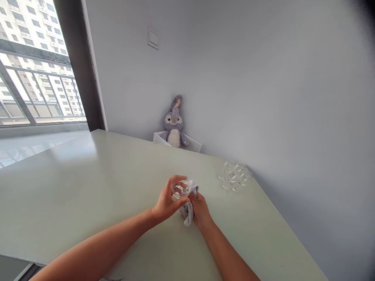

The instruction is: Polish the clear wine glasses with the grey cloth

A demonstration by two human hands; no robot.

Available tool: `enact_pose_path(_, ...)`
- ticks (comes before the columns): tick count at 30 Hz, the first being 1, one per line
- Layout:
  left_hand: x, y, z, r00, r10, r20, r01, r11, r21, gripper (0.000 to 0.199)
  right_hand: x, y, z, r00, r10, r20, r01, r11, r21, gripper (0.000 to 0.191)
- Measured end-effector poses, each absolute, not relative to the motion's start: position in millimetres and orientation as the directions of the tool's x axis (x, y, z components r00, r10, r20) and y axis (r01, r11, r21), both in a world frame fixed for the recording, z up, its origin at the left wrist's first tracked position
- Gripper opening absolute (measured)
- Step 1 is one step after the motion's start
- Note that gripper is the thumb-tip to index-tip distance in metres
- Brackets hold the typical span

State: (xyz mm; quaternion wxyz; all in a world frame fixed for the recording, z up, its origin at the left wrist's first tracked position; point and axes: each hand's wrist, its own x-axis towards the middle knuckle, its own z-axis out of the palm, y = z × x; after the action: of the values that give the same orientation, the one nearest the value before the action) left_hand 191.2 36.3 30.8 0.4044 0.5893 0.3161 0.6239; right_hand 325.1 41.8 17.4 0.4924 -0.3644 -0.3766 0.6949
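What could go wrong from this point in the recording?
The small clear glass in the left hand could slip while the right hand presses the white cloth against it, and might chip or break on the hard pale table. The cluster of clear glassware sits near that table's edge, so a careless reach could knock pieces together or off.

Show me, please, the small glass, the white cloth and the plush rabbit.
Small glass (pixel 181 188): head view, on its side.
White cloth (pixel 189 214): head view, on a fold.
Plush rabbit (pixel 174 137): head view, on its belly.
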Motion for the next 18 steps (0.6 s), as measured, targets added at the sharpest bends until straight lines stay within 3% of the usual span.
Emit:
enact_pose_path(4, 194, 26, 25, 0.079, 0.734, 0.674, 0.131, -0.678, 0.723, 0.056, 320, 42, 11, -0.213, 0.962, -0.172, -0.361, -0.241, -0.901, 0.027)
enact_pose_path(7, 192, 28, 23, -0.044, 0.667, 0.744, 0.229, -0.718, 0.657, 0.061, 321, 41, 8, -0.19, 0.972, -0.141, -0.289, -0.192, -0.938, 0.033)
enact_pose_path(10, 185, 37, 25, -0.189, 0.623, 0.759, 0.276, -0.708, 0.65, 0.059, 325, 37, 10, -0.213, 0.977, -0.03, 0.022, -0.026, -0.999, 0.036)
enact_pose_path(12, 180, 42, 27, -0.234, 0.627, 0.743, 0.299, -0.68, 0.669, 0.057, 330, 35, 14, -0.291, 0.949, 0.122, 0.306, 0.213, -0.928, 0.03)
enact_pose_path(14, 177, 44, 27, -0.242, 0.643, 0.726, 0.336, -0.647, 0.685, 0.057, 336, 35, 20, -0.35, 0.899, 0.262, 0.484, 0.414, -0.771, 0.026)
enact_pose_path(18, 183, 39, 17, -0.131, 0.653, 0.746, 0.404, -0.652, 0.642, 0.057, 346, 36, 31, -0.2, 0.869, 0.452, 0.621, 0.469, -0.628, 0.027)
